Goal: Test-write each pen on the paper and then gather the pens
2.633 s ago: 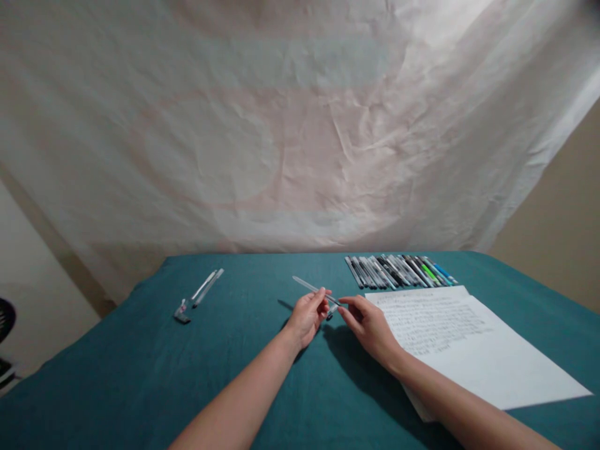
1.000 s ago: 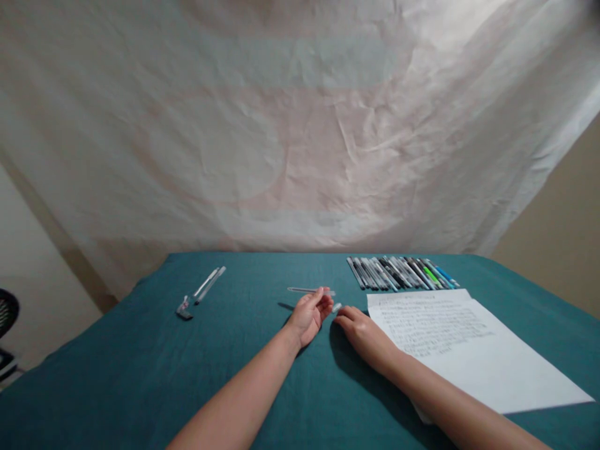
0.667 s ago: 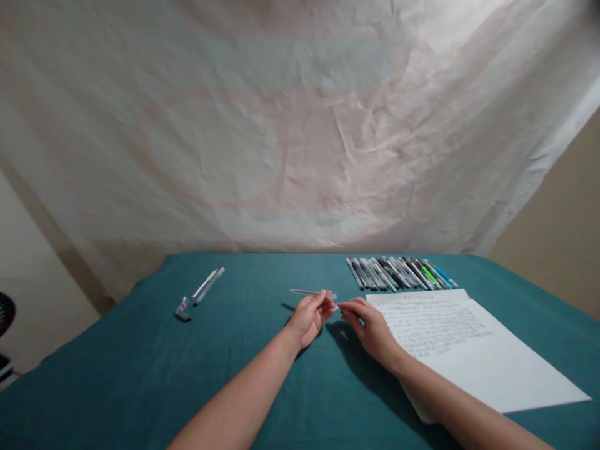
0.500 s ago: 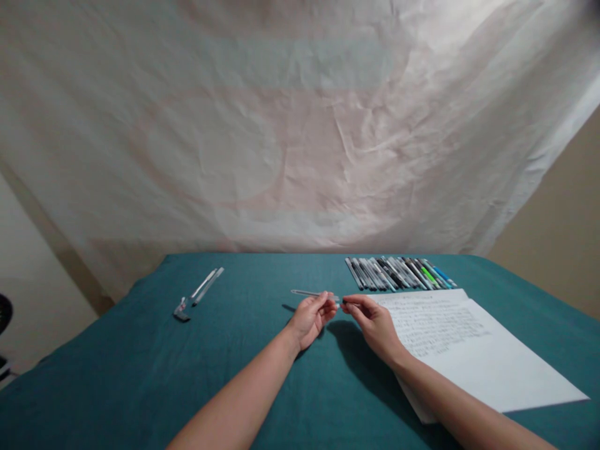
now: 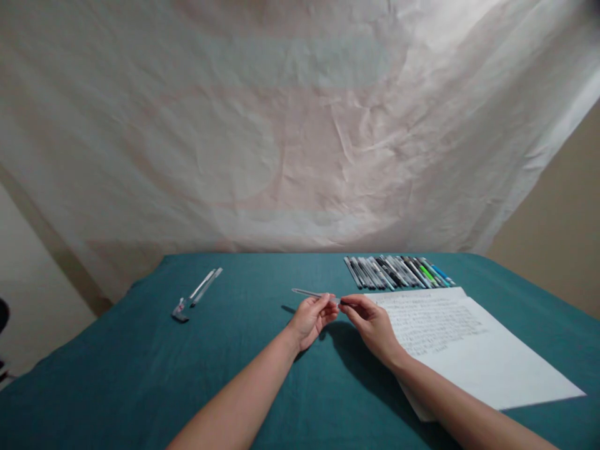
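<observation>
My left hand (image 5: 310, 319) pinches a clear pen barrel (image 5: 307, 292) that sticks out to the left, a little above the teal tablecloth (image 5: 140, 375). My right hand (image 5: 370, 322) is closed in a pinch at the barrel's right end, its fingertips meeting those of the left hand. What the right fingers hold is too small to make out. Both hands hover near the table's middle, just left of the written sheet of paper (image 5: 459, 344).
A row of several pens (image 5: 396, 272) lies at the back right, beyond the paper. Two clear pen parts (image 5: 205, 284) and a small dark piece (image 5: 179, 310) lie at the back left. A wrinkled white cloth (image 5: 300, 125) hangs behind the table.
My right hand picked a small piece up off the cloth and brought it to the right end of the barrel. The left hand kept the barrel, which levelled out.
</observation>
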Motion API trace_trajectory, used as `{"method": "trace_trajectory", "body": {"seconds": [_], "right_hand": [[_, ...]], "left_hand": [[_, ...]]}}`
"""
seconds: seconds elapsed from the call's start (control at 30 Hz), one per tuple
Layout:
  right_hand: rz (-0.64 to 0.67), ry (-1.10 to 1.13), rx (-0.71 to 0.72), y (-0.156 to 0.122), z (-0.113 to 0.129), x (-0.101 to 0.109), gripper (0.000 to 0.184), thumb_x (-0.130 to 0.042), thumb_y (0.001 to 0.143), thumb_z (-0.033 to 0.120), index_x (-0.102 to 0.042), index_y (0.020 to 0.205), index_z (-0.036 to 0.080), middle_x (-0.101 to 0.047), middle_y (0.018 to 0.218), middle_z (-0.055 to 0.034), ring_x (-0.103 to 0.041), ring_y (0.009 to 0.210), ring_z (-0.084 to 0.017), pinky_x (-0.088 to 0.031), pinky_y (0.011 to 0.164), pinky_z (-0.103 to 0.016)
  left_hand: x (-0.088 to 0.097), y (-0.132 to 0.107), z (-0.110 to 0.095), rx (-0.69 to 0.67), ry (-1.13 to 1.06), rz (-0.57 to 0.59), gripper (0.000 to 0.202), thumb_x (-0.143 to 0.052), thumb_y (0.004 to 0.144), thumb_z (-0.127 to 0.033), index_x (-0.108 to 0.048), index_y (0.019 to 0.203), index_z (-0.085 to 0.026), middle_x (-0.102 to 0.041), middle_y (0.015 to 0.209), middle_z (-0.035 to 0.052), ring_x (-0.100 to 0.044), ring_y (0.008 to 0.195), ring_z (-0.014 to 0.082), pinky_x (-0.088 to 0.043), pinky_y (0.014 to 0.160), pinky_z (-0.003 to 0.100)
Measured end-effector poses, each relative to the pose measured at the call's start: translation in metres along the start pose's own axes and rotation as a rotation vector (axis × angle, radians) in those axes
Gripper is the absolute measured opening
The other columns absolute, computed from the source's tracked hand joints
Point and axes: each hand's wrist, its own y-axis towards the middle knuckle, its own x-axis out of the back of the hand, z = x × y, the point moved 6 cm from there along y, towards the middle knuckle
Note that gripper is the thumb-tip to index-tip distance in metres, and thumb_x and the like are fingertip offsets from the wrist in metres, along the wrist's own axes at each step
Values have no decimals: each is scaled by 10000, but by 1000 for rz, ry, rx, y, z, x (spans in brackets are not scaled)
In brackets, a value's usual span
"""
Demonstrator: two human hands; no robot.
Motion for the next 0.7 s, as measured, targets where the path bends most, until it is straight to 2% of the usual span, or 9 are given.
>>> {"method": "trace_trajectory", "body": {"seconds": [0.3, 0.7], "right_hand": [[-11, -21, -9, -1, -2, 3, 159, -559, 758, 279, -620, 869, 182, -637, 828, -49, -606, 749, -174, -481, 722, -302], [-46, 17, -79, -1, -6, 5, 222, -580, 731, 361, -621, 855, 182, -671, 789, -56, -632, 707, -190, -500, 699, -326]], "left_hand": [[-2, -1, 0, -12, 43, 15, 184, -567, 781, -240, -585, 882, -87, -623, 716, 48, -593, 614, 78, -491, 589, 164], [-5, -3, 2, -5, 29, 12, 174, -562, 785, -230, -587, 883, -87, -627, 713, 47, -598, 613, 77, -496, 604, 162]]}}
